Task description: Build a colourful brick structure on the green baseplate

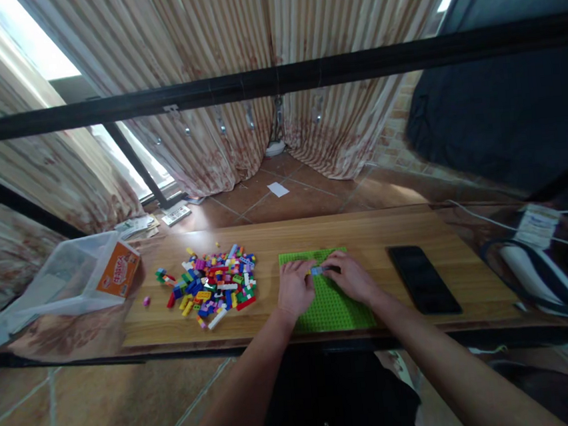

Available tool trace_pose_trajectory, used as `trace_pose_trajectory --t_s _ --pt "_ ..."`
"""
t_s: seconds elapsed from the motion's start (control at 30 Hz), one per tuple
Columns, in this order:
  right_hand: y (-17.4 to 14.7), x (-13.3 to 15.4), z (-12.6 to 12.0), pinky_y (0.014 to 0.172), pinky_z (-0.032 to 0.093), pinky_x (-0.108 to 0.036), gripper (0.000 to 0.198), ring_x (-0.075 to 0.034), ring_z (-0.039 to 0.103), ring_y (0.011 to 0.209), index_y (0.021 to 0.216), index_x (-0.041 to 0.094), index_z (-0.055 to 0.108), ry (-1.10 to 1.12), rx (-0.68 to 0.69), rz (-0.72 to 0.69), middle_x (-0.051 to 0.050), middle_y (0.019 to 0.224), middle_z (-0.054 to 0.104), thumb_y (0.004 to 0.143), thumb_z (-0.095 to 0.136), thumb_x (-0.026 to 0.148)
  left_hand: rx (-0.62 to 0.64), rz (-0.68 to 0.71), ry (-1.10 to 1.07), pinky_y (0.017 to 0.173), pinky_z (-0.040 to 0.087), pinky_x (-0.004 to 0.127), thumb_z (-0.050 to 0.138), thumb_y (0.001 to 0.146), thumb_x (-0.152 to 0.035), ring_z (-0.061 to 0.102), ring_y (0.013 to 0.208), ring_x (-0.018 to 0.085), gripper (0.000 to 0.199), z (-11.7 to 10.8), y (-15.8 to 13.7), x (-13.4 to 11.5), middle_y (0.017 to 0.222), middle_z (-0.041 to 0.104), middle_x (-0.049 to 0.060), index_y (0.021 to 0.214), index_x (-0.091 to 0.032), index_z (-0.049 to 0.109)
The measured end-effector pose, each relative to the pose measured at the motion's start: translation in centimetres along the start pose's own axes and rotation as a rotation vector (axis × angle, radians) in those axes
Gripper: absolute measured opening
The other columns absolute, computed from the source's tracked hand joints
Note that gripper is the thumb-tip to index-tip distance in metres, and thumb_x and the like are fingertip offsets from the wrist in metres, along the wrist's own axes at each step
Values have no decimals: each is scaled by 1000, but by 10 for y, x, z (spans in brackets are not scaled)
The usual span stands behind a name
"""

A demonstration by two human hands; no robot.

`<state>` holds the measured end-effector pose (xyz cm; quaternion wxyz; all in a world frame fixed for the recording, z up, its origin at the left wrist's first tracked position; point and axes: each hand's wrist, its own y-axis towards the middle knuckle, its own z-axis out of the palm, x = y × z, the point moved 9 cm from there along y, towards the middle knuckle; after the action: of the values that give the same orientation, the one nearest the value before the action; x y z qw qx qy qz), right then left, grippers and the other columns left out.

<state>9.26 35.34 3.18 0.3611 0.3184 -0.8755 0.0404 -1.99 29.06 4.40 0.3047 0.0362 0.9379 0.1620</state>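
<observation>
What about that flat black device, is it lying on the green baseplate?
No, the flat black device lies on the wooden tabletop, to the right of the green baseplate, with bare wood showing between them.

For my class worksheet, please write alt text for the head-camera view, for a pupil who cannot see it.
A person's left hand and right hand meet at a small light-blue piece over a green studded baseplate. Left of the baseplate lies a pile of multicoloured bricks; right of it, a flat black device, all on a wooden tabletop.
</observation>
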Motion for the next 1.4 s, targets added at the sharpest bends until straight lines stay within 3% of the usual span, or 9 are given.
trace_pose_trajectory --t_s 0.13,0.33,0.77,1.03,1.23,1.4 --pt "0 2 -2 88 44 -36 15 -18 57 90 89 21 73 -6 -4 0 -6 94 61 81 60 17 0 48 1 93 40 39 51 81 -8 55 101 20 33 0 -1 -5 109 66 3 104 -25 68" --pt "3 1 0 86 44 -34 15 -18 57 89 88 20 74 -63 34 23 -6 93 63 79 62 17 46 106 86 96 37 43 48 83 -9 54 102 21 34 7 -4 -11 111 66 3 105 -25 68" --pt "20 -19 2 79 44 -32 11 -20 59 83 81 24 76 -187 107 118 -4 82 66 71 73 27 186 34 244 103 24 63 46 85 -10 48 117 28 32 16 -1 -19 120 63 7 108 -24 63" --pt "11 -2 -6 84 42 -32 15 -20 57 90 90 26 75 -249 26 161 -5 89 65 79 67 32 174 28 268 103 31 58 40 87 -10 48 120 26 38 14 -3 -19 127 60 9 118 -20 59" --pt "-18 18 -12 97 38 -39 38 -24 52 109 120 20 62 -262 -111 174 -10 112 63 82 58 22 79 67 297 102 39 45 40 88 -11 49 122 23 41 3 -10 -17 131 57 10 125 -19 55" --pt "-43 29 7 107 29 -45 48 -27 39 130 135 17 49 -281 -109 136 -13 141 47 88 47 23 56 36 386 107 33 52 42 91 -25 40 133 27 47 -1 -26 -15 142 47 12 138 -18 41"
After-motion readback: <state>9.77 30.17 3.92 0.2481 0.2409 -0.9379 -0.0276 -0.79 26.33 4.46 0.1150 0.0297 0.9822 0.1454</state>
